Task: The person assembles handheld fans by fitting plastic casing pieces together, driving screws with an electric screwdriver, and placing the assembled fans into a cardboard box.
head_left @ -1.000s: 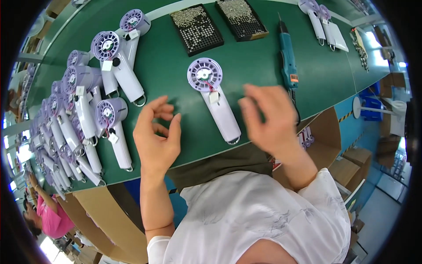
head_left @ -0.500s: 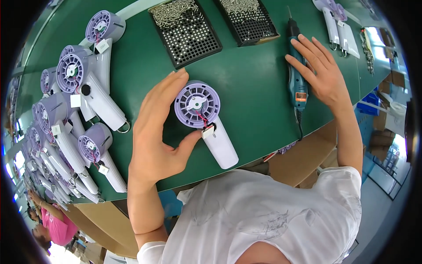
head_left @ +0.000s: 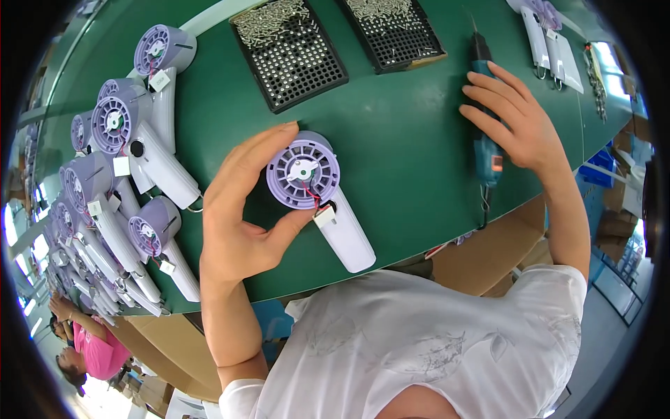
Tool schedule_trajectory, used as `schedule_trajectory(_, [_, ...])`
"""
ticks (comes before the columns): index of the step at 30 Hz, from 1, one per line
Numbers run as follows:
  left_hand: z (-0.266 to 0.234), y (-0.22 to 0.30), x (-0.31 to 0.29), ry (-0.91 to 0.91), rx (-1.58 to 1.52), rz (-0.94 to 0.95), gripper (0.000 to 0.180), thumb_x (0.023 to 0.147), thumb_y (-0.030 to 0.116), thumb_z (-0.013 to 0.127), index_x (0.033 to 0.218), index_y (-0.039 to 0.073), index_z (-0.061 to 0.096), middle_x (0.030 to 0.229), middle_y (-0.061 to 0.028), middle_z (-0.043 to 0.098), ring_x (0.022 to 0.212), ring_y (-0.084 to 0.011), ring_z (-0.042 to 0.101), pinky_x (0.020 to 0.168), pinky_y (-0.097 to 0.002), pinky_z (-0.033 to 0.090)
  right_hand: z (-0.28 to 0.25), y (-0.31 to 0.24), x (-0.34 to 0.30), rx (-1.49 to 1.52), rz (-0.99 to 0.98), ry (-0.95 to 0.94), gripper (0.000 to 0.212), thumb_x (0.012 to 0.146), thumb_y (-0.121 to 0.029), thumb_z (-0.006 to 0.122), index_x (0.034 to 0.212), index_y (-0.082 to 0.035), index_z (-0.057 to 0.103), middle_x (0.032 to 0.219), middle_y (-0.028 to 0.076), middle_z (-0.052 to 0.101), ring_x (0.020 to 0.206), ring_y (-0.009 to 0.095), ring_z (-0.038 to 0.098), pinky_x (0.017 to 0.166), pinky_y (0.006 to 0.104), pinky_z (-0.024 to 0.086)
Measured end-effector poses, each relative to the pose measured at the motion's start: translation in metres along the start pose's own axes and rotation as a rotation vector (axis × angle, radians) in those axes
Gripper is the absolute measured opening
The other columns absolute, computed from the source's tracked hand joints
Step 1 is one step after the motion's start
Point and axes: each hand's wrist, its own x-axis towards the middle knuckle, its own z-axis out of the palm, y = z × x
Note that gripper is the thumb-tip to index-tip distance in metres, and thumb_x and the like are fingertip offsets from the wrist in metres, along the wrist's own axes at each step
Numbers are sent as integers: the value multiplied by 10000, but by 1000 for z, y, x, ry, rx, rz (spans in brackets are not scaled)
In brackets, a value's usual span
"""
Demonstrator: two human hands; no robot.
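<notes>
The left hand [head_left: 244, 227] is closed about the handheld fan [head_left: 342, 220] on the green table [head_left: 405, 160], its fingertips at the upper edge of the purple head [head_left: 303, 170] and its thumb at the lower rim; how hard it presses cannot be told; the handle [head_left: 356, 246] slants toward the wearer; the right hand [head_left: 513, 126] lies across the electric screwdriver [head_left: 488, 157], fingers a little apart, thumb hidden, so whether it grips cannot be told; the fan looks light and stiff, probably hard plastic; the smooth, glossy handle may slip or roll, so the rounded wall of the head seems the surer hold; the thin wires [head_left: 312, 195] and white connector [head_left: 324, 216] look the fragile part, best kept from under the thumb, which sits just beside them; beyond stand two black screw trays [head_left: 296, 84], with more fans [head_left: 155, 160] massed to the left.
</notes>
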Motion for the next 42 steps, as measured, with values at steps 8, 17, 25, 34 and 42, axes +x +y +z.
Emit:
schedule_trajectory(8, [-3,-4,2,-7,-21,19,718,619,55,899,1282,0,628,1258,-179,659,1136,-351,638,982,-415,493,12,-26,-38,407,522,962,649,925,-588,597,1217,-12,535,949,151,606,862,297,620,923,603,529])
schedule_trajectory(17, [-5,-9,4,-9,-59,17,700,602,79,917,1242,-7,648,1254,-182,666,1138,-351,647,970,-417,510,-51,-32,19,1520,347,1215,833,870,-725,563,1394,-78,535,776,22,528,685,169,484,573,324,475])
schedule_trajectory(25, [-4,-11,9,6,-77,-8,683,558,89,927,1182,-24,671,1229,-198,683,1113,-332,668,968,-400,509,-50,-5,81,1664,75,982,761,865,-735,567,1225,-66,614,788,1,570,649,155,495,528,309,495])
schedule_trajectory(34, [-5,-11,4,-1,-31,10,688,585,104,925,1204,-33,655,1232,-195,679,1129,-340,656,986,-406,495,-54,5,128,1617,97,1120,828,946,-731,403,1314,2,516,793,59,575,651,204,555,598,359,517])
schedule_trajectory(42, [-6,-12,6,-5,-17,86,639,640,144,890,1204,-11,634,1164,-179,679,1077,-364,637,959,-430,485,-80,-21,192,1648,469,1359,954,968,-776,145,1352,28,486,679,60,539,547,173,528,548,323,491])
